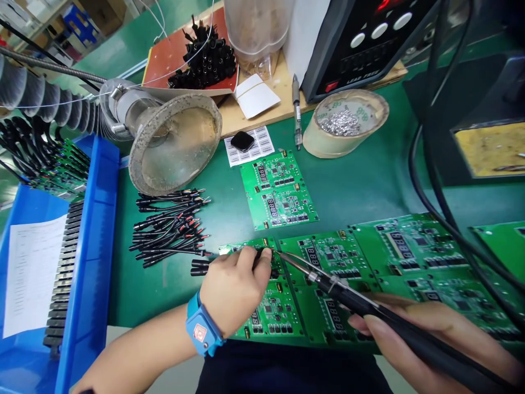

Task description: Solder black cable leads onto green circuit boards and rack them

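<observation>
Green circuit board (270,306) lies flat on the green surface (361,186) just in front of me, leftmost in a row of like boards (410,251) set edge to edge; it carries small black chips, a dark digit display and brass-coloured corner parts. My left hand (235,293), blue wrist strap (202,332) on, rests on the board's upper left; fingers (262,255) pressed together, pinching a black lead (202,266) at the board's top edge. My right hand (430,339) is wrapped around a black soldering iron (369,309), fingers closed on the handle, tip (283,255) laid right beside my left fingertips at the same spot. The joint itself is too small to make out, and my left hand covers that part of the board. Loose black leads with red ends (170,227) lie in a heap to the left, near the board. A single board (279,189) sits farther back, apart from the row. Fume hood funnel (176,142) tilts over the leads. Blue bin (88,262) at left holds a paper sheet; its far end is cut off. Tape roll with solder scraps (346,123) and the station's dark housing (361,44) stand behind; the row runs out of frame at right.
</observation>
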Motion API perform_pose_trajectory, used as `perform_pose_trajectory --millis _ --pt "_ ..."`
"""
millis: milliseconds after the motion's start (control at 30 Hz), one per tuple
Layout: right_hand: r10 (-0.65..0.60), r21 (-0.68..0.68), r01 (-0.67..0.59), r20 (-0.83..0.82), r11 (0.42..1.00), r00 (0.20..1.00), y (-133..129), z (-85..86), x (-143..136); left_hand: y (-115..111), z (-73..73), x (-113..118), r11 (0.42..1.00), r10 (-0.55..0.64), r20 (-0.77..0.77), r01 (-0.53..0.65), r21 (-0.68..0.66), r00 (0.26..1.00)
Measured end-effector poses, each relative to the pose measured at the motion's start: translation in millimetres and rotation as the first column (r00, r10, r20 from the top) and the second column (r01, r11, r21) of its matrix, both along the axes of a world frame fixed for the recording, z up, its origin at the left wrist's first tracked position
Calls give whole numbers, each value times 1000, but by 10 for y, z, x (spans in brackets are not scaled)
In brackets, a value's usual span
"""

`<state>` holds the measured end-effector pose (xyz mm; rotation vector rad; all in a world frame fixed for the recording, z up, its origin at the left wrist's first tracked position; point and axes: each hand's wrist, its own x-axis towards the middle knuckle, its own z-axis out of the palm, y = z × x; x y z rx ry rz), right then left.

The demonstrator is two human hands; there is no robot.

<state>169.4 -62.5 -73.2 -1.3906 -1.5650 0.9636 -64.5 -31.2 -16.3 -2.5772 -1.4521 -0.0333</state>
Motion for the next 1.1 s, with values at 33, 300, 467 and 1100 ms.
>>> perform_pose_trajectory --millis 33,300,467,1100 --pt "3 0 -3 -6 1000 1000 1 0 2 1 5 4 1000 -3 -5 3 -8 1000" --pt "142 45 -143 18 989 990 30 -21 100 -3 10 28 1000 11 -51 -11 -11 999" --pt "158 55 -156 -42 986 986 74 38 43 -10 6 39 1000 18 -32 -18 -3 999" --pt "253 241 -215 -139 946 957 209 15 65 -6 29 75 1000 15 -25 -15 -21 1000"
